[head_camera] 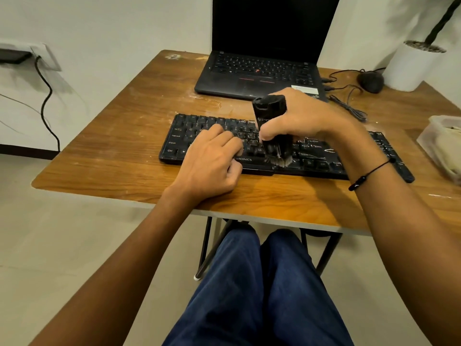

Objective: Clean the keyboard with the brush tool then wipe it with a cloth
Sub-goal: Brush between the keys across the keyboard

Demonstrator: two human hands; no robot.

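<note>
Keyboard [311, 156]: black, full-width, lay flat near the front edge of the wooden tabletop [112, 146], square to the seated person. White dust and crumbs showed thickest on the keys to the right of the middle; the left keys looked cleaner.

Brush tool [272, 126]: black cylindrical body, held close to upright, pale bristles splayed against the lower row near the space bar.

Right hand [306, 116]: fingers wrapped round the brush body, thumb side toward the keys. A dark cord bracelet [369, 173] sat on the wrist.

Left hand [212, 161]: grasped nothing; it rested on the left half of the keyboard with fingers loosely bent, apparently bracing the board.

Step in hand, as judged: brushing, partway done. To do it well, short strokes in one direction along each row would carry debris off the front edge rather than into the gaps; light pressure would keep the bristle tips working between keys; the left hand should go on steadying the board. The dusty right block looked to need the most passes.

Cloth: possibly the pale fabric in the clear container [441, 146] at the right edge; could not be told for certain.

Also present: open laptop [257, 71], mouse [370, 81], white pot [409, 66].
</note>
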